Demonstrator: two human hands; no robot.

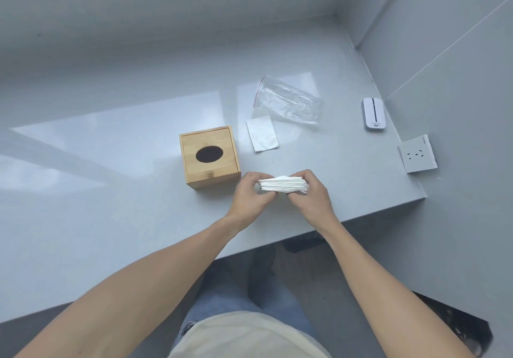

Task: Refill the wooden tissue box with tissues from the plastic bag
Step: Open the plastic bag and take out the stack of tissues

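both hands, left (251,191) and right (311,192), were clamped on the tissue stack (283,185), just right of the wooden tissue box (210,157). empty plastic bag (288,102) lay behind the box on the bench (111,191).

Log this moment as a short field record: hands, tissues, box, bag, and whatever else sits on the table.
left hand: grips the left end of the tissue stack
right hand: grips the right end of the same stack
tissue stack: white, folded, held just right of the box
wooden tissue box: upright on the table, oval opening on top dark, no tissue showing
plastic bag: clear, lying flat behind the box, looks empty
white sheet: flat between box and bag
white device: far right
socket plate: near the right edge
table: grey, glossy
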